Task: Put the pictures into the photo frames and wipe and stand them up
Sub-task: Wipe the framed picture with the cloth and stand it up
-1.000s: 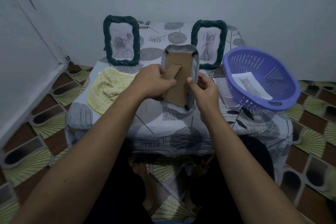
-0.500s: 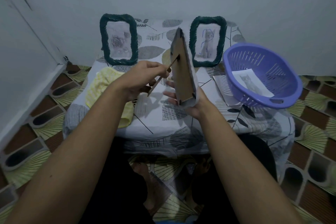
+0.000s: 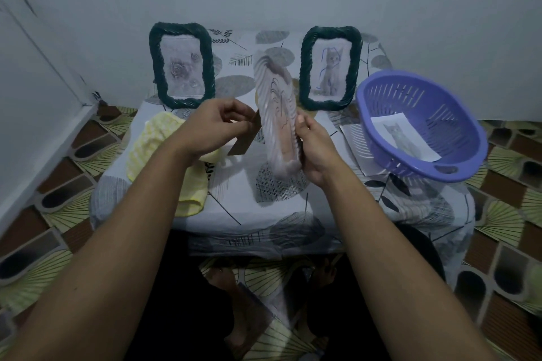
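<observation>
Frame [image 3: 277, 117], white, blurred, held above the table [image 3: 281, 208] between both hands; right hand [image 3: 315, 149] grips its lower right edge; left hand [image 3: 217, 126] pinches the brown stand flap [image 3: 245, 141]; two green frames [image 3: 181, 64] upright behind; cloth [image 3: 158, 141] left; basket [image 3: 422, 126] right, holding a picture [image 3: 406, 136].

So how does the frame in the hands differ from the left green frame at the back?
The held frame is pale with a ribbed rim; the left green frame is dark and rope-like. The held one is in the air, edge-on and blurred, between the left hand and the right hand; the green one stands on the table facing the camera, showing a rose picture. Both are upright rectangular frames with rounded corners.
</observation>
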